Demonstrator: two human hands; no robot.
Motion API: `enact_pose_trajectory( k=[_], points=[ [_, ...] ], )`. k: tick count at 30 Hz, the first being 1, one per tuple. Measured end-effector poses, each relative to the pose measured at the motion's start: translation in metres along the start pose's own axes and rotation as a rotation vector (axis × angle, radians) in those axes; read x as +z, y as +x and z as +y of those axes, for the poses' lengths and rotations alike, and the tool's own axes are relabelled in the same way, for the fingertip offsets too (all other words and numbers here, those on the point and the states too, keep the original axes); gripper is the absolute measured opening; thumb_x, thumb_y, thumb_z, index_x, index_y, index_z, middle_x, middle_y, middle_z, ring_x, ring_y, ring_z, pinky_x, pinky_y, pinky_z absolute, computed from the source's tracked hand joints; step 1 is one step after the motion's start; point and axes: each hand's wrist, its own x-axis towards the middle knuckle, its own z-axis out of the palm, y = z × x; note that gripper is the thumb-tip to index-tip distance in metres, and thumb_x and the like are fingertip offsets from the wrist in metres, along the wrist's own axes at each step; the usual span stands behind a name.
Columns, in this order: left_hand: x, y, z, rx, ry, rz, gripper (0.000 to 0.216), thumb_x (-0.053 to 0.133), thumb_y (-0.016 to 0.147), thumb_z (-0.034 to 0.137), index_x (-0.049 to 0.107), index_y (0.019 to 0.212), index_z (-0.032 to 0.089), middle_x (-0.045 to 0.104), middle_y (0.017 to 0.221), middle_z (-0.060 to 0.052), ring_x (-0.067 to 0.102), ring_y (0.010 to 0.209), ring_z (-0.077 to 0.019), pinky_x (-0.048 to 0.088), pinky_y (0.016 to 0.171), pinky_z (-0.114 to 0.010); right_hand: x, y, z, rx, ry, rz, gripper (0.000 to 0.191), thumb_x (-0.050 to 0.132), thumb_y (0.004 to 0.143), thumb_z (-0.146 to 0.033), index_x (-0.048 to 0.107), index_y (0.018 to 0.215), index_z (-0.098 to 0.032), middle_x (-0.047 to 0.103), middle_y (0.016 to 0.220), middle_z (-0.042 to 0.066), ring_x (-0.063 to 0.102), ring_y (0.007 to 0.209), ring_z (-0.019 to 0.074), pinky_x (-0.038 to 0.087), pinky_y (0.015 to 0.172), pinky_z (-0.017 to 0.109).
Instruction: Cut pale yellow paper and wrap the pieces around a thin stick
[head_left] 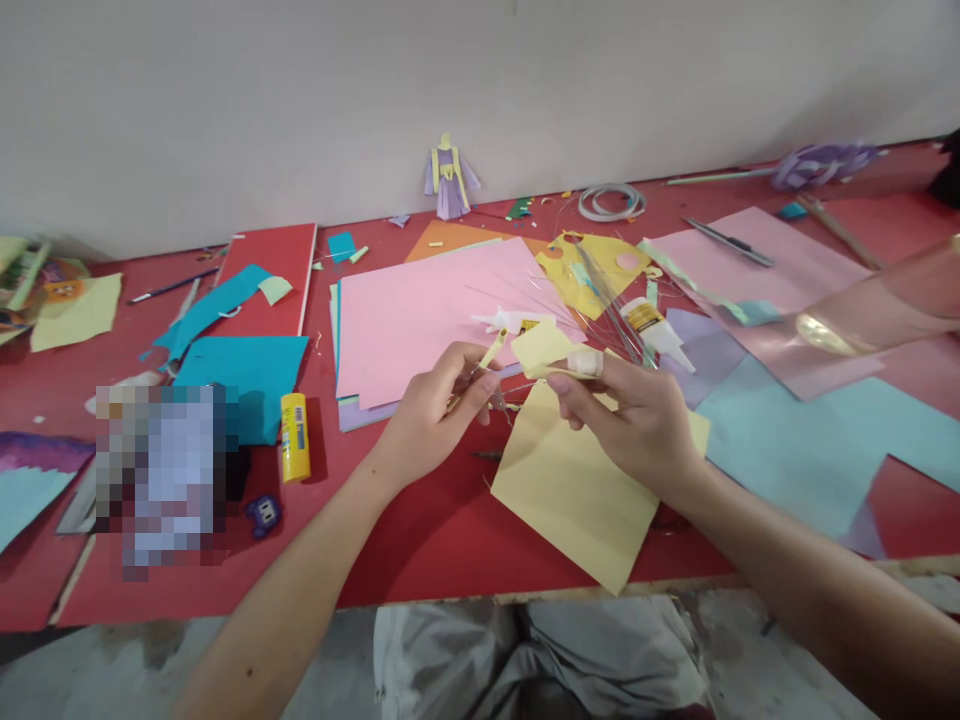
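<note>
My left hand (448, 398) pinches a small rolled strip of pale yellow paper (493, 349) between thumb and fingers. Between the thumb and fingers of my right hand (637, 415) is a pale yellow paper piece (541, 346). A white wrap (585, 363) covers one finger of that hand. Both hands are close together over the table, their pieces a small gap apart. Below my right hand lies a larger pale yellow sheet (585, 490). A white glue bottle (654, 330) rests on its side just beyond the right hand, and another (499, 320) lies behind the left.
A paper doll (450, 180) in purple and yellow stands against the wall. Pink sheets (427, 320) lie stacked mid-table. At left are a yellow glue stick (295, 437) and teal paper (247, 375). Another person's forearm (900, 300) reaches in from the right over a pink sheet (742, 260).
</note>
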Motion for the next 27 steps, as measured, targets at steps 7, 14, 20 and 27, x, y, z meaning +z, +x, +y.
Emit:
enact_pose_trajectory(
  k=[7, 14, 20, 27],
  points=[
    [-0.0001, 0.0006, 0.0014, -0.022, -0.049, 0.009, 0.016, 0.051, 0.099, 0.035, 0.053, 0.104, 0.020, 0.063, 0.078, 0.003, 0.062, 0.065, -0.0084, 0.049, 0.069, -0.022, 0.0013, -0.0013, 0.0004, 0.031, -0.024, 0.017, 0.016, 0.058, 0.094, -0.028, 0.062, 0.081, -0.021, 0.056, 0.057, -0.003, 0.052, 0.047, 0.0093, 0.043, 0.047, 0.022],
    [-0.0006, 0.0010, -0.0023, 0.010, -0.093, 0.027, 0.016, 0.051, 0.099, 0.035, 0.054, 0.106, 0.021, 0.064, 0.079, 0.003, 0.062, 0.065, -0.0076, 0.049, 0.069, -0.021, 0.0017, -0.0016, 0.0029, 0.039, -0.020, 0.019, 0.020, 0.057, 0.095, -0.031, 0.057, 0.076, -0.021, 0.057, 0.057, -0.002, 0.053, 0.048, 0.0104, 0.043, 0.048, 0.024],
    [-0.0006, 0.0006, -0.0021, 0.016, -0.122, 0.019, 0.017, 0.052, 0.099, 0.034, 0.056, 0.110, 0.022, 0.064, 0.079, 0.003, 0.061, 0.065, -0.0067, 0.049, 0.069, -0.019, 0.0011, -0.0029, 0.0033, 0.020, -0.039, 0.003, 0.017, 0.057, 0.095, -0.030, 0.058, 0.081, -0.021, 0.057, 0.059, -0.002, 0.054, 0.050, 0.0104, 0.045, 0.050, 0.023],
    [-0.0005, 0.0011, -0.0020, 0.021, -0.131, 0.017, 0.015, 0.052, 0.099, 0.032, 0.057, 0.108, 0.021, 0.063, 0.078, 0.004, 0.061, 0.065, -0.0060, 0.049, 0.070, -0.018, 0.0010, -0.0029, 0.0024, 0.028, -0.030, 0.003, 0.020, 0.056, 0.095, -0.031, 0.057, 0.078, -0.021, 0.058, 0.058, -0.002, 0.054, 0.049, 0.0100, 0.045, 0.049, 0.022]
  ],
)
